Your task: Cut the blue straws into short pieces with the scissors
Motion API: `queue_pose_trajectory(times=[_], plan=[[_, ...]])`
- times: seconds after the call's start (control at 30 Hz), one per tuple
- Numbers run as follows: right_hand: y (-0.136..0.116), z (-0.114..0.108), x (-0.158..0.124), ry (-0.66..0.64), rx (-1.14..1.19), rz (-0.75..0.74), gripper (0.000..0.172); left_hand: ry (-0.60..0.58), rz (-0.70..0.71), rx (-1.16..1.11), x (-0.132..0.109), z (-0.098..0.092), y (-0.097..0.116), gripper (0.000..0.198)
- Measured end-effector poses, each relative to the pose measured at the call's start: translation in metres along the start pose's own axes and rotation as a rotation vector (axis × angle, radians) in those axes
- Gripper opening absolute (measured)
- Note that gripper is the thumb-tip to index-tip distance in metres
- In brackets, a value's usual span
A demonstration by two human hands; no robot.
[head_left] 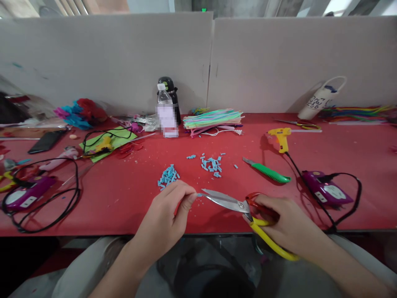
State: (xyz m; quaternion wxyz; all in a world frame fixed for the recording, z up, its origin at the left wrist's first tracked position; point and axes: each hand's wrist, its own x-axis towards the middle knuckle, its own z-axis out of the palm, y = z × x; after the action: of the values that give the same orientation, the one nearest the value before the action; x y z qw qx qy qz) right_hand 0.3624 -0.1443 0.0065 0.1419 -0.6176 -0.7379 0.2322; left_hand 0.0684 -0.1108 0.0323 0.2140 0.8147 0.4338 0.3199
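Note:
My right hand (287, 225) grips red-and-yellow-handled scissors (238, 205) over the near edge of the red table (217, 207); the blades point left and look nearly closed. My left hand (169, 215) is pinched on a small light-blue piece (199, 194) right at the blade tips. Just beyond lie a pile of short blue cut pieces (168, 175) and a looser scatter of them (211, 164).
A green utility knife (268, 171), a yellow glue gun (281, 138) with a black cord, purple devices (325, 189) (26, 193), a stack of pastel straws (212, 120), a water bottle (166, 111), a black phone (46, 141), green paper (108, 140) and grey partition boards (198, 62) behind.

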Motion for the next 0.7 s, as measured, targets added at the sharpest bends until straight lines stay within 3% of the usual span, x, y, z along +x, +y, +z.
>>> queue_pose_trajectory(times=[0.7], plan=[[0.0034,0.0045,0.0014,-0.027,-0.074,0.025,0.021,-0.005,-0.004,0.014,0.0011,-0.0005,0.0007,0.011]])
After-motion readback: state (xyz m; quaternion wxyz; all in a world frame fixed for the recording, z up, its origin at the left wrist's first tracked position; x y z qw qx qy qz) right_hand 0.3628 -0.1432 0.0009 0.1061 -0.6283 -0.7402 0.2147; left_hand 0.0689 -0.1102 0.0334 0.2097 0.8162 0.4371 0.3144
